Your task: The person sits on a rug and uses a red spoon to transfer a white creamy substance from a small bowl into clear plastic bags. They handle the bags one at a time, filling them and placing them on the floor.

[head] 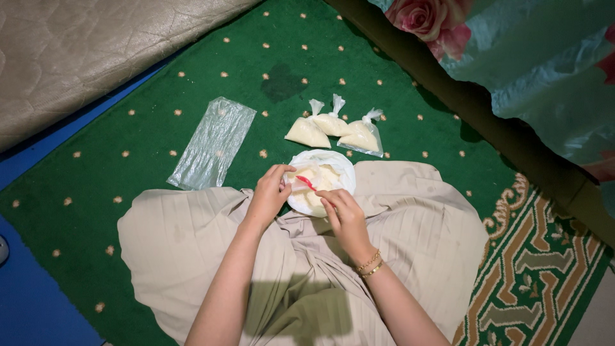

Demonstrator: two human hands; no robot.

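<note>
Both hands pinch a bag: left hand (268, 195) at its rim, right hand (346, 214) by the red tie (305, 182). Bag (320, 176) looks soft, slippery, saggy; best gripped at neck. Three filled bags (333, 128) lie beyond.

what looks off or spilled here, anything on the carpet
One thing stands out: a dark patch on the green carpet, beyond the three tied bags; it looks like a damp stain. No powder seems spilled around them or the empty plastic bags.

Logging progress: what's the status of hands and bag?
Left hand and right hand grip open white plastic bag of pale powder. Three tied filled bags beyond. Nothing blocking.
</note>
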